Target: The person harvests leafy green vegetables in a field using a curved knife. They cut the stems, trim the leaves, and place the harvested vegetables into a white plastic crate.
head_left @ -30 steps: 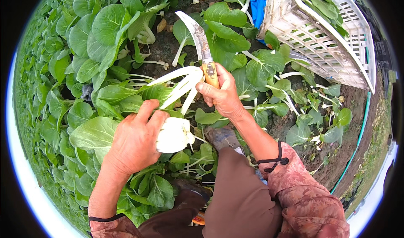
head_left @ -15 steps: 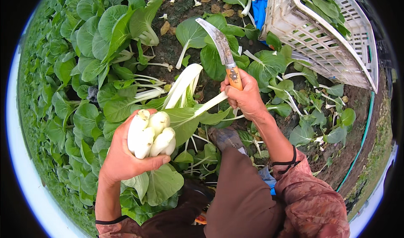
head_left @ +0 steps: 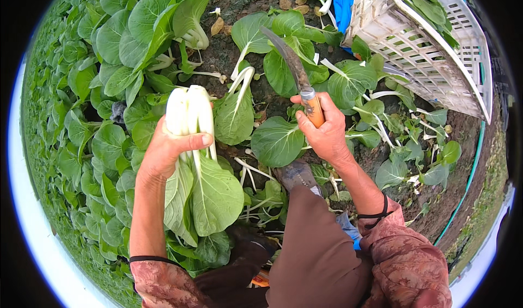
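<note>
My left hand (head_left: 169,149) is closed round a bunch of bok choy (head_left: 190,114), the white stalk bases upward and the broad green leaves hanging below my fist. In my right hand (head_left: 326,131) is a small sickle (head_left: 297,71) with a curved, soiled blade and an orange handle. Its tip points up and away to the left. Between my hands are two single bok choy leaves: one with a bent white stalk (head_left: 235,114), the other a round leaf (head_left: 278,142) below my right hand. I cannot tell whether these leaves touch the ground.
Dense growing bok choy (head_left: 131,30) fills the left side. A white slatted crate (head_left: 419,52) holding greens stands at the far right, beside blue plastic (head_left: 343,5). Cut leaves litter the soil. A green hose (head_left: 463,193) runs along the right.
The leaf stalk that was pinched in my right hand has come away. My left hand has raised the bunch and tipped its bases from facing me to pointing upward. The sickle has turned slightly.
</note>
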Tool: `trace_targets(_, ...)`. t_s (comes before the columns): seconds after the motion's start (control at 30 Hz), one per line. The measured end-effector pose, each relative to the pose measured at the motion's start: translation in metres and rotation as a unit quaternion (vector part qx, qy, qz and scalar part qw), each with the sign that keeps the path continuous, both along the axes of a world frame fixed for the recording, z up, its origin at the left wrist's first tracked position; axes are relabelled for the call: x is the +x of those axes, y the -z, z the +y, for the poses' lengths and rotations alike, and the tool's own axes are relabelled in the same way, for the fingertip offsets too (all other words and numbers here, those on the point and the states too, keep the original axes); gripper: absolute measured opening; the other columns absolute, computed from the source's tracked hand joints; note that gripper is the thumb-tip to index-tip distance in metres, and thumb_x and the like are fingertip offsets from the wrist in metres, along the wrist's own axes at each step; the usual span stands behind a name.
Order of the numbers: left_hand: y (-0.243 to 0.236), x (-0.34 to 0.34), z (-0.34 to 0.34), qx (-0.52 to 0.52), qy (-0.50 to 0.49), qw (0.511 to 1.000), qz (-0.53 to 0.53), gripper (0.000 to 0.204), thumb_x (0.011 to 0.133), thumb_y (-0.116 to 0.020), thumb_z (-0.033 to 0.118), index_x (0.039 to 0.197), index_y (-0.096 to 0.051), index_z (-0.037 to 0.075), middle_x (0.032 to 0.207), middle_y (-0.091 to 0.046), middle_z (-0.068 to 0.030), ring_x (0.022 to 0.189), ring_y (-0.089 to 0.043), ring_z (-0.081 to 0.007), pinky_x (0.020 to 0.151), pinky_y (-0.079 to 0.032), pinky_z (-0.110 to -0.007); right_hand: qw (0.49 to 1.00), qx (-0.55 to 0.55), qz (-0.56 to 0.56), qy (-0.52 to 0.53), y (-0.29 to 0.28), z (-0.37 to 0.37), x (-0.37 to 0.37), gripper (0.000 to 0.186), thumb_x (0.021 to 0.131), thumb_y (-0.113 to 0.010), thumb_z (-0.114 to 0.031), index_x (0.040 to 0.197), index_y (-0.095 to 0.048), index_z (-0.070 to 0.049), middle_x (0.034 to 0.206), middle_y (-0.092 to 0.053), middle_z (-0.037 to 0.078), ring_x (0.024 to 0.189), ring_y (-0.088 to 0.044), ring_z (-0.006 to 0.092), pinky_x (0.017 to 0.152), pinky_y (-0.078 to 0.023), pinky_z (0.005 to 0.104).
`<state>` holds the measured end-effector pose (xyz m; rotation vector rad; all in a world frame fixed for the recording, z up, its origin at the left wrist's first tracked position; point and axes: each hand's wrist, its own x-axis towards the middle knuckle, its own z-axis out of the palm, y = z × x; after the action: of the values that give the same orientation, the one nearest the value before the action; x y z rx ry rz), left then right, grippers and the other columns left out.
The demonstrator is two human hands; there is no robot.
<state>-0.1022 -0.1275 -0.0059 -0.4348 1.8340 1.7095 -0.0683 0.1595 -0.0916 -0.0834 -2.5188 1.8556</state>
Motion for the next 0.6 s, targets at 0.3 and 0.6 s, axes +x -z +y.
trace_targets(0.3, 0.126, -0.019, 0.111, -0.481, 0.224, 0.844, 0.080, 0.043, 0.073, -0.068, 0.007, 0.112, -0.053, -0.002, 0.146, -0.034, -0.0289, 0.099, -0.066, -0.0409, 0.084, -0.055, -0.045, 0.988, -0.120, -0.096, 0.027, 0.024, -0.025, 0.004, 0.015, 0.085, -0.065, -0.001, 0.098, -0.058, -0.003, 0.087, -0.067, 0.001, 0.069, -0.054, 0.0049, 0.063, -0.047, 0.0233)
trace_targets(0.6, 0.049, 0.073, 0.101, -0.292, 0.230, 0.927, 0.054, 0.046, 0.074, -0.071, 0.016, 0.110, -0.051, -0.003, 0.103, -0.064, -0.0287, 0.089, -0.066, -0.0438, 0.080, -0.053, -0.049, 0.995, -0.063, -0.065, 0.032, 0.051, -0.008, 0.002, 0.018, 0.083, -0.069, -0.005, 0.097, -0.058, -0.003, 0.081, -0.066, 0.003, 0.073, -0.059, 0.0092, 0.067, -0.050, 0.0277)
